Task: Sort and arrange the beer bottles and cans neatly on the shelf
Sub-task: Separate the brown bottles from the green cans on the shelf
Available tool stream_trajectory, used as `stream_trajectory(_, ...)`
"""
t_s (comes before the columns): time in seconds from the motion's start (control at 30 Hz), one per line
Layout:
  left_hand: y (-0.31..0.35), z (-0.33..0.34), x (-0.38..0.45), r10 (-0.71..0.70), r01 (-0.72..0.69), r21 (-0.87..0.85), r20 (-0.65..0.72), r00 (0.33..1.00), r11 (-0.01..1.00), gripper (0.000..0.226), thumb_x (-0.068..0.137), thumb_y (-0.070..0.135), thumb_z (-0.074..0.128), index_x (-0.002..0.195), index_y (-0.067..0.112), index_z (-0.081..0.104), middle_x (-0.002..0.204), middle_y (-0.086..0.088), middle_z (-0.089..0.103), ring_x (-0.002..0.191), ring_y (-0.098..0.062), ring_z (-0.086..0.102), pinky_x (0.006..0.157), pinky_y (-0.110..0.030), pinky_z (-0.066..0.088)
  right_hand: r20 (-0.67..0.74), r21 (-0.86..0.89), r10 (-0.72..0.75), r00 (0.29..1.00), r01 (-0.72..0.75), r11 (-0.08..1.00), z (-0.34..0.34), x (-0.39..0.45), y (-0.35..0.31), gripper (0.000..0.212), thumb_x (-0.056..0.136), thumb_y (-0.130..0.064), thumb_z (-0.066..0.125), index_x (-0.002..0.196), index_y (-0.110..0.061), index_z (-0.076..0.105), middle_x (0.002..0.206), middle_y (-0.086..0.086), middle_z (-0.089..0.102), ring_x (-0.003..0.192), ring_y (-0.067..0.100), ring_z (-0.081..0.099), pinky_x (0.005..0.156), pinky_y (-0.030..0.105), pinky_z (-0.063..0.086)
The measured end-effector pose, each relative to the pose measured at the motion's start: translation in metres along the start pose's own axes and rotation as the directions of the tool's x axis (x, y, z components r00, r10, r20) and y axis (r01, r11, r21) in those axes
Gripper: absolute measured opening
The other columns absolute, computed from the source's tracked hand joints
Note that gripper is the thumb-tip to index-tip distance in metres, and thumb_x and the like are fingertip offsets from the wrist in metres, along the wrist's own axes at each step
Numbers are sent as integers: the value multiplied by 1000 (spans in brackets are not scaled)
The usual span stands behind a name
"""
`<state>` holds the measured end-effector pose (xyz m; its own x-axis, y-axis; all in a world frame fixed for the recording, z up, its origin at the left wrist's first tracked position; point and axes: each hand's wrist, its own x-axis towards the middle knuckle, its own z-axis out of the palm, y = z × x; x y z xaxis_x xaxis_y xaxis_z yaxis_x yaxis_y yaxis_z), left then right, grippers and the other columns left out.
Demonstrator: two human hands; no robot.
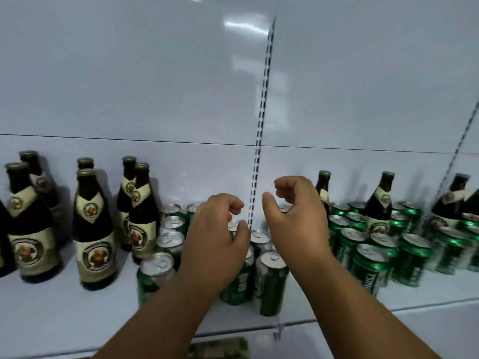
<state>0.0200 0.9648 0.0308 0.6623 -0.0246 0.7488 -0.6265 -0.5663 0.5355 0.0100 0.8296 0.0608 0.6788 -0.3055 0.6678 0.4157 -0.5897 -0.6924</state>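
Both my hands hover over a cluster of green beer cans [270, 281] at the middle of the white shelf [64, 312]. My left hand [215, 239] hangs above the cans with fingers loosely curled and holds nothing; a can [237, 288] stands partly hidden under it. My right hand [295, 218] is raised a little higher, fingers curled, thumb out, also holding nothing. Several brown beer bottles [94, 237] with cream labels stand to the left. On the right, more green cans [368, 265] stand with brown bottles [381, 203] mixed among them.
A slotted metal upright [261, 125] runs down the white back panel between my hands. A second upright [464, 130] stands at the far right. The shelf's front edge [337, 320] lies just below the cans. Green packaging [223, 348] shows on the level below.
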Motion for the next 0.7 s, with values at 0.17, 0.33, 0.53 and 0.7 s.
stream_trajectory(0.17,53,81,10,-45,48,-17,133,990,999,25,86,19,62,104,33,53,98,20,54,94,-1,50,81,-23,45,-4,-104,39,999,-39,994,-72,35,71,23,90,-30,65,111,-26,57,109,-8,53,96,5,54,84,26,47)
stream_trajectory(0.33,78,145,10,-147,153,-12,219,965,988,27,86,17,62,107,31,54,98,17,56,89,1,53,73,-14,41,121,-228,66,990,-37,973,-96,85,132,33,91,-29,63,121,-18,56,122,0,51,106,14,55,88,30,46)
stream_trajectory(0.53,83,183,5,-348,347,53,272,897,936,27,89,20,62,111,32,52,99,16,55,89,-2,55,74,-23,45,281,-195,271,920,-222,955,-77,141,170,65,89,-40,65,140,-8,39,130,10,53,114,28,55,88,35,45)
stream_trajectory(0.7,84,194,19,-414,404,93,263,872,910,24,88,16,62,105,27,49,94,15,56,84,2,54,72,-22,46,391,-207,264,882,-196,959,-61,158,188,30,92,-37,61,108,-12,59,98,5,64,90,26,61,71,31,40)
